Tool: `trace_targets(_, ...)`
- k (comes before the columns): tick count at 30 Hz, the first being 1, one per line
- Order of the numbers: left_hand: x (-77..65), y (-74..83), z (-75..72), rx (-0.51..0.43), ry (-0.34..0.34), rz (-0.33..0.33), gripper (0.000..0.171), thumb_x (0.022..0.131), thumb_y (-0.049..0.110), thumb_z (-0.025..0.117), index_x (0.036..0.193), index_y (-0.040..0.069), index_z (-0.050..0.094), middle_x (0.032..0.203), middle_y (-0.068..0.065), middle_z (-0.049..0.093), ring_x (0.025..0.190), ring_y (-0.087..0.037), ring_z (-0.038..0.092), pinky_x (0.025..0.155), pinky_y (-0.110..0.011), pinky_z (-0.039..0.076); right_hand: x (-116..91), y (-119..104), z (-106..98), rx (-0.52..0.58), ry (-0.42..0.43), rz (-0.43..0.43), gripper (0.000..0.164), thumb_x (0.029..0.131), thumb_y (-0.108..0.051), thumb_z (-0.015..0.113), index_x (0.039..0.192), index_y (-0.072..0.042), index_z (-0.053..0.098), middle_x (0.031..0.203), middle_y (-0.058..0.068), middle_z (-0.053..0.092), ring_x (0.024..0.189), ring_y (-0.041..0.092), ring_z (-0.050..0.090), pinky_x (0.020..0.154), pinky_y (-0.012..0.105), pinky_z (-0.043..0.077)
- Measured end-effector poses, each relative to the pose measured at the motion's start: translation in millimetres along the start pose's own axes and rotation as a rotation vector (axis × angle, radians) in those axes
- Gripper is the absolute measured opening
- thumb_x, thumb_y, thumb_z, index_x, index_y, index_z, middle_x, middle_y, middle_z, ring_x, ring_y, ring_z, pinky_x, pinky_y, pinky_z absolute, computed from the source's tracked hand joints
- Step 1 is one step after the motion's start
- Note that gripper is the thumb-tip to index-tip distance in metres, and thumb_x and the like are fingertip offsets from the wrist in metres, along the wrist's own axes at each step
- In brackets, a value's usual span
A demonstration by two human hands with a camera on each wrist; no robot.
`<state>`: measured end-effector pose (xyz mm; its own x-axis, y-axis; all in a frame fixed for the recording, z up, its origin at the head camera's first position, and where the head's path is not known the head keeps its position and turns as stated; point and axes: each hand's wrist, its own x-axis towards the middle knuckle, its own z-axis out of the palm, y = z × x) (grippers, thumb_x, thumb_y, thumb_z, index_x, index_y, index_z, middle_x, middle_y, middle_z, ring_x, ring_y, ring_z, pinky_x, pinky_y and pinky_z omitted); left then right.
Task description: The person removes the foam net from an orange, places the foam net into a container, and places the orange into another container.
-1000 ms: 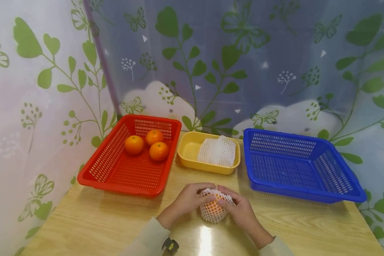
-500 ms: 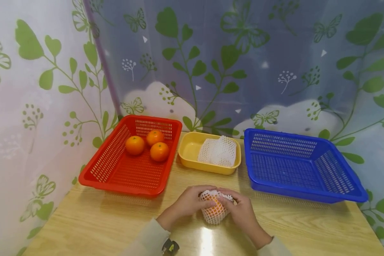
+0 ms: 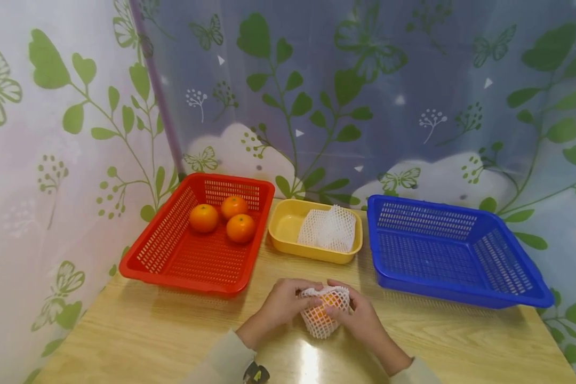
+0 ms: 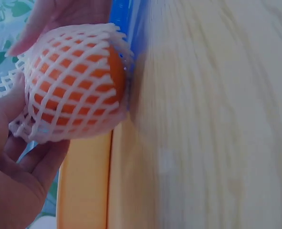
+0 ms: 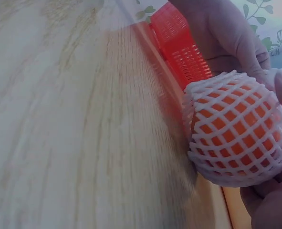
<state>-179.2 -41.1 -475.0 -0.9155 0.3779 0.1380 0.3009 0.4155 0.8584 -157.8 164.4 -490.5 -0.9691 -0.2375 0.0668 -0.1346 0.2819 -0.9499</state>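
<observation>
In the head view, an orange [image 3: 330, 302] sits inside a white foam fruit net [image 3: 320, 323] just above the table, in front of the yellow tray. My left hand [image 3: 284, 305] pinches the net's upper rim from the left, thumb on the near side. From the other side my right hand [image 3: 365, 319] holds the wrapped fruit, its thumb across the mesh. Both wrist views show the netting [image 4: 74, 86] stretched round the orange [image 5: 236, 129], with some bare peel at the lower end in the left wrist view. The fingers behind the fruit are partly hidden.
A red basket [image 3: 182, 285] with three oranges [image 3: 240, 228] stands at the left. Behind the hands is a yellow tray [image 3: 283, 226] holding spare white foam nets [image 3: 333, 229]. A blue basket [image 3: 427, 261] occupies the right. A patterned curtain [image 3: 288, 106] closes off the back.
The net's top has been drawn further up and over on the right, and its rim now stands higher there. My right fingers and thumb have shifted slightly round it; the left hand barely moved.
</observation>
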Motion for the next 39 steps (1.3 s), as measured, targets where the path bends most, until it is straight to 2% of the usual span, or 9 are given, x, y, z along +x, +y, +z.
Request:
trace_targets(5,1.3,3.4,4.3,-0.016,0.074,0.008,0.016,0.081,0.013,0.079,0.097,0.011,0.079,0.096,0.003,0.075,0.09,-0.009,0.069,0.079,-0.022,0.053,0.2,-0.3,-0.1,0.048,-0.089,-0.028,0.062,0.085,-0.013,0.076,0.14,-0.003,0.049,0.131,0.018,0.058,0.107,0.016,0.062,0.087,0.025,0.052)
trace_targets(10,1.4,4.3,5.3,-0.051,0.092,-0.023,0.013,0.081,0.014,0.079,0.094,0.011,0.079,0.09,0.003,0.075,0.083,-0.006,0.067,0.073,-0.021,0.053,0.6,0.4,1.3,0.067,-0.095,-0.038,0.058,0.086,-0.013,0.074,0.138,0.001,0.05,0.128,0.023,0.059,0.098,0.012,0.065,0.082,0.026,0.054)
trace_targets(16,0.8,0.4,0.0,-0.101,0.019,0.0,0.021,0.084,0.023,0.076,0.102,0.012,0.076,0.099,0.002,0.074,0.089,-0.008,0.066,0.078,-0.022,0.053,-0.9,2.6,2.7,0.012,-0.064,-0.055,0.054,0.086,-0.015,0.075,0.135,-0.004,0.056,0.138,0.016,0.054,0.116,0.02,0.059,0.092,0.023,0.049)
trace_targets(20,-0.2,-1.5,-3.3,-0.125,-0.042,0.002,0.028,0.086,0.027,0.074,0.11,0.014,0.072,0.11,0.002,0.071,0.102,-0.012,0.064,0.087,-0.026,0.052,-2.2,3.8,2.1,-0.028,-0.062,-0.079,0.049,0.088,-0.018,0.072,0.134,-0.009,0.059,0.141,0.011,0.052,0.128,0.03,0.049,0.102,0.036,0.044)
trace_targets(22,-0.1,-2.1,-3.9,-0.136,-0.072,-0.001,0.033,0.086,0.029,0.075,0.114,0.013,0.07,0.115,0.0,0.068,0.108,-0.016,0.062,0.091,-0.029,0.051,-2.6,4.4,1.1,-0.036,-0.055,-0.084,0.044,0.089,-0.019,0.07,0.131,-0.01,0.061,0.14,0.009,0.053,0.13,0.031,0.046,0.106,0.045,0.039)
trace_targets(24,0.4,-2.7,-4.0,-0.138,-0.093,-0.013,0.04,0.085,0.029,0.076,0.12,0.012,0.065,0.121,-0.002,0.065,0.112,-0.019,0.06,0.094,-0.032,0.05,-2.2,4.6,0.2,-0.038,-0.039,-0.096,0.038,0.091,-0.02,0.069,0.127,-0.01,0.065,0.138,0.007,0.055,0.132,0.031,0.045,0.107,0.047,0.036)
trace_targets(31,2.2,-2.4,0.0,-0.055,-0.106,-0.03,0.057,0.083,0.035,0.077,0.132,0.011,0.059,0.129,-0.005,0.062,0.116,-0.021,0.059,0.095,-0.035,0.05,0.9,4.3,2.2,-0.062,0.081,-0.194,0.027,0.091,-0.017,0.067,0.114,-0.003,0.071,0.125,0.008,0.065,0.125,0.026,0.054,0.103,0.021,0.039)
trace_targets(35,1.8,-1.9,2.7,0.001,-0.107,-0.021,0.058,0.084,0.038,0.076,0.132,0.01,0.06,0.128,-0.005,0.063,0.116,-0.02,0.059,0.097,-0.036,0.048,0.6,5.0,4.8,-0.043,0.112,-0.224,0.026,0.09,-0.012,0.068,0.115,-0.004,0.071,0.12,0.009,0.067,0.117,0.021,0.06,0.099,0.02,0.042)
trace_targets(39,-0.2,-3.1,3.2,-0.008,-0.118,-0.023,0.05,0.084,0.037,0.075,0.125,0.012,0.065,0.12,-0.001,0.068,0.11,-0.015,0.062,0.096,-0.031,0.048,-0.4,4.2,5.3,0.003,0.074,-0.188,0.029,0.09,-0.013,0.069,0.118,-0.005,0.069,0.123,0.008,0.066,0.115,0.015,0.06,0.097,0.024,0.046)
